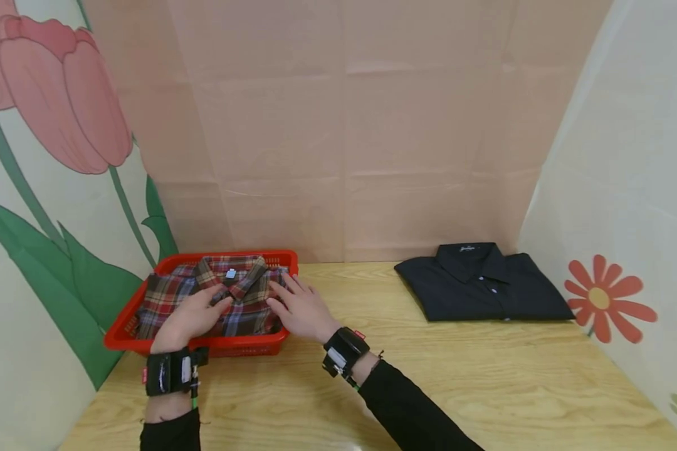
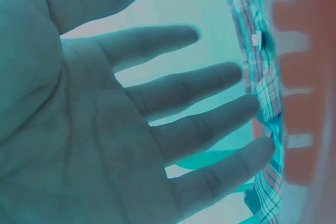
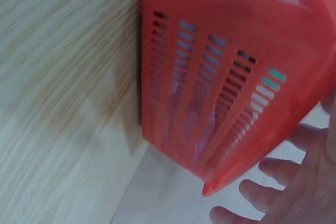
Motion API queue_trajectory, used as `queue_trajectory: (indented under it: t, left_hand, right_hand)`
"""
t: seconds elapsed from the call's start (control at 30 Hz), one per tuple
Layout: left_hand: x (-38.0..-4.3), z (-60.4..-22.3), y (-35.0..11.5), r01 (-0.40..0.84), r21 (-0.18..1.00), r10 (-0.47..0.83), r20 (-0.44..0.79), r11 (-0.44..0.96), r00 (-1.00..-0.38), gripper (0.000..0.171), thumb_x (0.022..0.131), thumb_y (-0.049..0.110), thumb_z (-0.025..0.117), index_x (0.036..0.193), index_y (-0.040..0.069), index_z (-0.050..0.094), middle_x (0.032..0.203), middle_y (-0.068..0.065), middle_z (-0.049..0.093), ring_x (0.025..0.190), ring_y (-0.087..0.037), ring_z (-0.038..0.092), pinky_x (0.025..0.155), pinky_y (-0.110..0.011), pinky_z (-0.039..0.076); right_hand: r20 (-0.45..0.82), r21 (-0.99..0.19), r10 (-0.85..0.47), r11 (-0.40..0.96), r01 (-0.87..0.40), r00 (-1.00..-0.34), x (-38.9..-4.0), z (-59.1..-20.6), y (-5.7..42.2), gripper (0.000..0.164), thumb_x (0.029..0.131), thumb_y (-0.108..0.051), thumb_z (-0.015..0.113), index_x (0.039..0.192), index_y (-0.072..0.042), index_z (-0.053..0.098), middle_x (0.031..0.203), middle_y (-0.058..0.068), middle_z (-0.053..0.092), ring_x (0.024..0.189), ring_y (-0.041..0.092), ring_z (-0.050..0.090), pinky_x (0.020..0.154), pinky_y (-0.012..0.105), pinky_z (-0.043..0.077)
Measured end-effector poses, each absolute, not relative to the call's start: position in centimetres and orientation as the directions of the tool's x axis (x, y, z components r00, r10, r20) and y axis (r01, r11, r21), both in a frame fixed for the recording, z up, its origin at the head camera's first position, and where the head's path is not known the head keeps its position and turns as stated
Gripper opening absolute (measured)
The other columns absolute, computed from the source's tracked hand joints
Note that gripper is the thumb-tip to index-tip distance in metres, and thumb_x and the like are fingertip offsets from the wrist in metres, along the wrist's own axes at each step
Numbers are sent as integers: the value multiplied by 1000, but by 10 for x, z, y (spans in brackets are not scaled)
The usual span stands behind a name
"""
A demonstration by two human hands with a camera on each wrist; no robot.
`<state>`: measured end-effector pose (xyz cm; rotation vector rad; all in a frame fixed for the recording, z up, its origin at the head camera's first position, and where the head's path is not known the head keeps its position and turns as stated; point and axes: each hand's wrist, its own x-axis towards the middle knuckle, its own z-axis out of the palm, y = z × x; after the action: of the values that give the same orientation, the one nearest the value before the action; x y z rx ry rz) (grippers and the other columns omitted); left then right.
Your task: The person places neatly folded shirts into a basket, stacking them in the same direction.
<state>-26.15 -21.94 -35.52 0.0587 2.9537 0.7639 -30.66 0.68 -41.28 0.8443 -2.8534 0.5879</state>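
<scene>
Black sleeves [image 1: 172, 433] are nearest the head camera. Past them, the left hand [image 1: 194, 316] and right hand [image 1: 303, 310] reach over a red basket [image 1: 242, 343]. A folded plaid shirt [image 1: 248, 319] lies in it, under and between the hands; I can't tell if they touch it. The front rim runs below the left hand, and the side rim passes under the right. Right of the right hand, bare table [image 1: 367, 307] stretches to a black shirt [image 1: 485, 294]. The left wrist view shows the palm, fingers spread apart; the right wrist view shows slots up close, and that hand's fingers apart too.

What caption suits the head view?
Left hand and right hand at plaid shirt in red basket; dark shirt at right.
</scene>
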Motion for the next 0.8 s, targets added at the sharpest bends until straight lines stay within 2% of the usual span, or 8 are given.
queue_trajectory:
  t: [0.17,0.33,0.57,0.8]
  left_hand:
    - [-264,-358,-207,72,504,78,8,861,-997,75,103,51,36,154,-3,22,154,-31,29,141,-49,29,111,-63,26]
    - [-268,-362,-187,132,493,110,74,860,-991,72,104,49,37,154,0,23,156,-32,22,143,-51,23,112,-65,24]
    - [-270,-367,-155,213,444,165,145,870,-976,65,103,43,44,151,0,33,153,-31,31,141,-49,30,107,-68,30]
    - [-269,-372,-136,246,413,191,170,877,-967,65,102,42,48,152,3,33,153,-28,33,140,-45,33,106,-67,33]
  right_hand:
    - [234,-360,-472,770,-527,-850,-308,-416,22,61,102,-57,28,154,-26,33,163,7,24,148,35,24,116,59,23]
    - [225,-369,-455,778,-508,-861,-307,-423,36,61,102,-58,27,155,-26,32,162,8,25,149,35,22,115,61,23]
    - [233,-343,-451,791,-507,-861,-308,-434,50,63,103,-58,19,155,-24,31,160,10,30,146,38,27,112,62,27]
    - [214,-356,-458,786,-505,-863,-301,-435,59,61,104,-55,23,154,-23,34,158,12,33,145,39,30,111,64,28]
